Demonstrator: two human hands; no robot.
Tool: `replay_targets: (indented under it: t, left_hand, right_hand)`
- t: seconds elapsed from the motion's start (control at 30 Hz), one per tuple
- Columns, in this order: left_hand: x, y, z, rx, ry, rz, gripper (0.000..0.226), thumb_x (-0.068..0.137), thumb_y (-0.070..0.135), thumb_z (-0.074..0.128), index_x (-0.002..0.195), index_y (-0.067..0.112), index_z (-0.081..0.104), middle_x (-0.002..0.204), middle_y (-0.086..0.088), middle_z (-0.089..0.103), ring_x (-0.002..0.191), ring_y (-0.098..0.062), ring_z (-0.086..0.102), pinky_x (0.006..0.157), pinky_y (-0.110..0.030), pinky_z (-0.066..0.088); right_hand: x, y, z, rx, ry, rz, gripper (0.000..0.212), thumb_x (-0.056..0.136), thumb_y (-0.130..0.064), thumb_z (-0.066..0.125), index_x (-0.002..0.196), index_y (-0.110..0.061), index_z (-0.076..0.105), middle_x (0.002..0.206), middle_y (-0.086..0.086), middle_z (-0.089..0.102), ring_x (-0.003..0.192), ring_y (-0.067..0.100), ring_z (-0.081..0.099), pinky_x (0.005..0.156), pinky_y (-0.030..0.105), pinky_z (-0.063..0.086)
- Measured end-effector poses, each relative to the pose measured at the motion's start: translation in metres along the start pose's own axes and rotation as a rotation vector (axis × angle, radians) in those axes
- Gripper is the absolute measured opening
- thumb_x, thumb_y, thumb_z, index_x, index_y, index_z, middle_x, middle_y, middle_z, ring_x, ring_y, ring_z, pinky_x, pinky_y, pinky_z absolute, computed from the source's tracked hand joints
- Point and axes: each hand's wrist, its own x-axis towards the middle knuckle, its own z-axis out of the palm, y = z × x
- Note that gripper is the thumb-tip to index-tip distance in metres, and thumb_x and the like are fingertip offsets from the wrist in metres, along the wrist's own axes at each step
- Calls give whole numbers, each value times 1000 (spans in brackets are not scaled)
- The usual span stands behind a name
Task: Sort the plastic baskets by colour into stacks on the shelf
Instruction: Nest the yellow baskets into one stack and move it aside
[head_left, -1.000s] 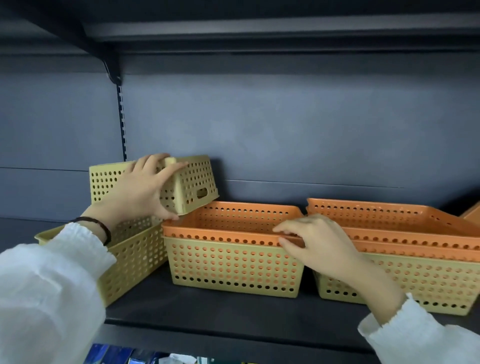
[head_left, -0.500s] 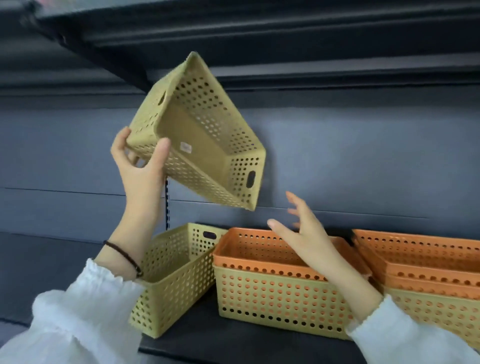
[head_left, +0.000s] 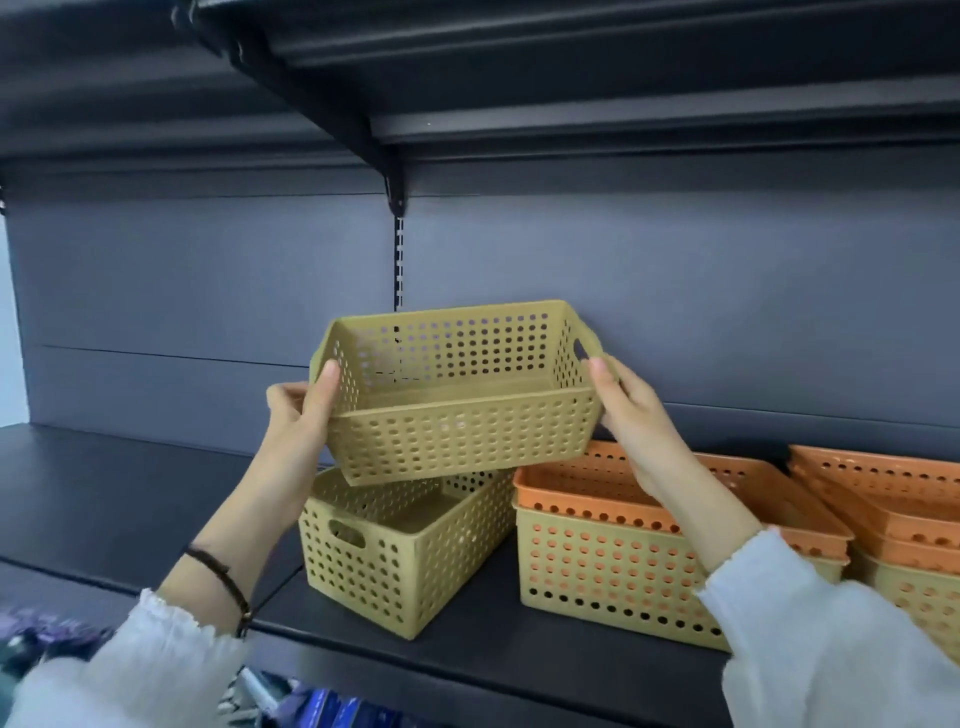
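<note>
Yellow perforated plastic, in the form of a rectangular basket (head_left: 457, 395), is held in the air by both of the person's hands, upright and roughly level. The left hand (head_left: 298, 415) is clamped on its left end, thumb over the rim, and the right hand (head_left: 631, 410) grips the right end near the handle slot. It hangs just above a second yellow perforated plastic basket (head_left: 400, 551) that stands on the dark metal shelf (head_left: 130, 499), turned at an angle to the held one.

Just beside it on the right, an orange perforated basket (head_left: 675, 499) sits nested inside another yellow basket (head_left: 613, 577), so that stack is still mixed; further orange baskets (head_left: 883, 499) stand at the far right.

The likely trouble is misalignment: since the lower basket is skewed, lowering the held one as it stands would probably catch a corner on the rim and jam or tip instead of nesting. Pressing down could also push the lower basket towards the shelf's front edge.
</note>
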Motion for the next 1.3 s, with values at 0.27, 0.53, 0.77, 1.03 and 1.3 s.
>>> replay_targets:
  t: [0.27, 0.53, 0.77, 1.03, 1.3]
  left_hand:
    - [-18, -23, -40, 169, -103, 269, 40, 81, 56, 54, 99, 22, 42, 100, 3, 52, 90, -4, 53, 73, -16, 44]
    - [-29, -34, -26, 560, -115, 512, 56, 65, 68, 66, 89, 21, 48, 90, 12, 54, 91, -11, 43, 77, -28, 39]
    - [-42, -45, -15, 551, -17, 633, 30, 75, 49, 66, 84, 21, 58, 90, 10, 55, 78, -7, 57, 64, -19, 43]
    - [8, -53, -45, 429, -223, 372, 100, 67, 56, 74, 149, 33, 21, 145, 7, 42, 134, -14, 39, 111, -41, 34]
    - [3, -57, -43, 447, -104, 321, 82, 64, 63, 73, 127, 37, 29, 108, 17, 59, 99, -3, 59, 91, -41, 50]
  right_hand:
    - [56, 9, 53, 62, 314, 152, 44, 98, -40, 49, 97, 0, 67, 110, 18, 70, 105, 31, 65, 91, 41, 50]
    - [24, 5, 113, 96, 147, 330, 89, 85, -54, 58, 154, -23, 13, 160, 3, 22, 144, 25, 28, 114, 43, 28]
    - [-20, 19, 144, -120, -53, 181, 64, 92, -44, 54, 150, -34, 28, 163, -6, 13, 150, 14, 5, 120, 48, 12]
    - [-49, 39, 153, -74, 53, 250, 74, 93, -22, 52, 154, -29, 11, 164, -3, -9, 150, 17, 0, 121, 45, 10]
    - [-36, 17, 144, 74, 55, 111, 70, 87, -32, 52, 148, -42, 22, 162, -9, 15, 147, 13, 19, 118, 49, 22]
